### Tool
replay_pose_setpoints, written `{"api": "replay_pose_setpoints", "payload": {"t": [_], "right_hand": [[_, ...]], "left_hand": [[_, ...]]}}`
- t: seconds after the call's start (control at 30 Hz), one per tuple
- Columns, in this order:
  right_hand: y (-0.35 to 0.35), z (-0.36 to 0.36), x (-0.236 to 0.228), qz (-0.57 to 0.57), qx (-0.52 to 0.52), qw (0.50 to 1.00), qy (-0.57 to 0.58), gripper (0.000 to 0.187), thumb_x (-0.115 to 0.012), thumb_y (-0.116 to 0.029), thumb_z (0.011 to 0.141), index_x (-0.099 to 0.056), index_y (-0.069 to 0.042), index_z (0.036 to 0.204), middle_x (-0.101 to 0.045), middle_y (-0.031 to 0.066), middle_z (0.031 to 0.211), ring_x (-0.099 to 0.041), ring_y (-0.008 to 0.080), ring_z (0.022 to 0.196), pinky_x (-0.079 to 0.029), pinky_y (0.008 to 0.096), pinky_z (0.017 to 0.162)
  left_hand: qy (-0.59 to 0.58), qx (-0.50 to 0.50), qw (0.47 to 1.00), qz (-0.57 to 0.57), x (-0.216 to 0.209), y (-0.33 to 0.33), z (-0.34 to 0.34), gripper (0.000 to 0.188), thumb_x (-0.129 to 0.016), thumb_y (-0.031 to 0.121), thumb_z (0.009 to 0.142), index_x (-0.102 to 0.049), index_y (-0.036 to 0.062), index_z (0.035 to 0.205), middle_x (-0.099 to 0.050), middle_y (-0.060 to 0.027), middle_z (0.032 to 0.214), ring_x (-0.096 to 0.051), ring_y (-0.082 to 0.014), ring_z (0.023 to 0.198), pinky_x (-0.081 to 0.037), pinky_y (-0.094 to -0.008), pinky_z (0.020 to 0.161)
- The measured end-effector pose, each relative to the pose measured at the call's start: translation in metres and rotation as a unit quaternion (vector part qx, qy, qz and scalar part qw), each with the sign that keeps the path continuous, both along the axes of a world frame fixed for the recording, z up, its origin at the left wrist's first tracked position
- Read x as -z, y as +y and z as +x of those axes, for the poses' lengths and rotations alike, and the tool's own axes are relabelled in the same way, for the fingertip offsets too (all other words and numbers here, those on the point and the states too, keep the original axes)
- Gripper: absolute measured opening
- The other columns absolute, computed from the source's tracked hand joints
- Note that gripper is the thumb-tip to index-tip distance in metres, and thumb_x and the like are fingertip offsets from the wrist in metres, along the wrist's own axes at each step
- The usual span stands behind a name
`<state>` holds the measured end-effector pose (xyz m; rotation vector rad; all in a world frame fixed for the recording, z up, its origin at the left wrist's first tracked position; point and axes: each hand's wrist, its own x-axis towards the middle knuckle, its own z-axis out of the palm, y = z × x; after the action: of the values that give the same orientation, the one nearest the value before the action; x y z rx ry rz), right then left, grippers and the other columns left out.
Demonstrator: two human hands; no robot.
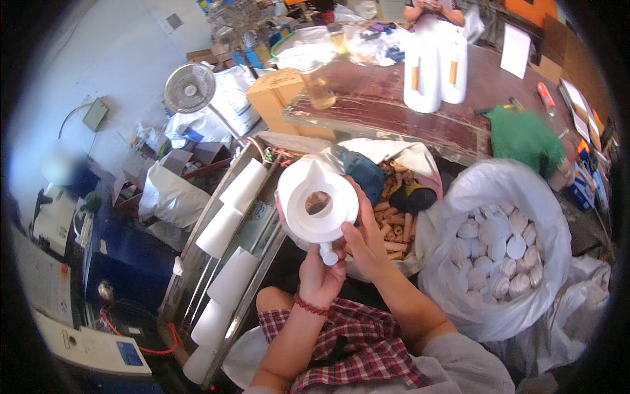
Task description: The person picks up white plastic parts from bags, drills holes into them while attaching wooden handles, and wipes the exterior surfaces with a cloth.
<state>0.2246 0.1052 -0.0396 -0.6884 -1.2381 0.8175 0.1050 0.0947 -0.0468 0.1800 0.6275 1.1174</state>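
Both my hands hold a white pitcher-like plastic part (296, 220) up over my lap, its round mouth facing me. Its pointed spout is turned away, and a short knobbed stub sticks out on the near side. Brown shows through the hole in its middle. My left hand (321, 274) is closed around the near side by the stub. Along the right wall lies my right hand (365, 240), thumb on the rim and fingers behind, partly hidden. Just beyond, a blue power tool (363, 172) rests on a sack (420, 157) of brown wooden handles (396, 230).
At right stands a white plastic bag (433, 289) of round white lids (492, 230). A wooden trough (190, 279) on the left bears several white cone-shaped parts (233, 276). Two white jugs (422, 79) with wooden handles stand on the dark red table (374, 108). A fan (190, 88) is behind.
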Motion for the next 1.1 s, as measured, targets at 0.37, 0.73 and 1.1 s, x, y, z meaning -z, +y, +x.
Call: {"api": "replay_pose_setpoints", "payload": {"t": [0.37, 0.73, 1.1], "right_hand": [[-0.002, -0.002, -0.012, 0.163, 0.152, 0.953, -0.206, 0.048, -0.052, -0.009, 0.086, -0.037, 0.004, 0.130, -0.034, 0.0215, 0.139, -0.029, 0.0376, 0.131, -0.021, 0.0451, 0.108], [-0.010, -0.005, -0.014, 0.158, 0.136, 0.962, -0.178, 0.044, -0.052, -0.005, 0.086, -0.039, 0.006, 0.127, -0.035, 0.0221, 0.138, -0.030, 0.0361, 0.131, -0.023, 0.0430, 0.107], [0.022, 0.002, -0.044, 0.145, 0.134, 0.963, -0.183, 0.042, -0.052, -0.004, 0.087, -0.044, 0.001, 0.128, -0.044, 0.0171, 0.133, -0.044, 0.0261, 0.121, -0.040, 0.0330, 0.094]], "left_hand": [[0.036, 0.095, 0.995, -0.003, -0.004, 0.012, 0.014, 0.023, -0.042, 0.029, 0.096, -0.049, 0.0148, 0.114, -0.055, 0.0002, 0.081, -0.049, -0.0076, 0.052, -0.035, -0.0186, 0.038], [-0.023, 0.136, 0.990, 0.037, 0.018, 0.014, 0.000, 0.022, -0.041, 0.029, 0.097, -0.050, 0.0152, 0.112, -0.056, 0.0009, 0.079, -0.049, -0.0074, 0.051, -0.034, -0.0190, 0.036], [0.037, -0.005, 0.998, 0.047, 0.004, 0.002, -0.016, 0.021, -0.044, 0.017, 0.095, -0.049, 0.0051, 0.113, -0.061, -0.0068, 0.094, -0.058, -0.0137, 0.067, -0.048, -0.0215, 0.052]]}}
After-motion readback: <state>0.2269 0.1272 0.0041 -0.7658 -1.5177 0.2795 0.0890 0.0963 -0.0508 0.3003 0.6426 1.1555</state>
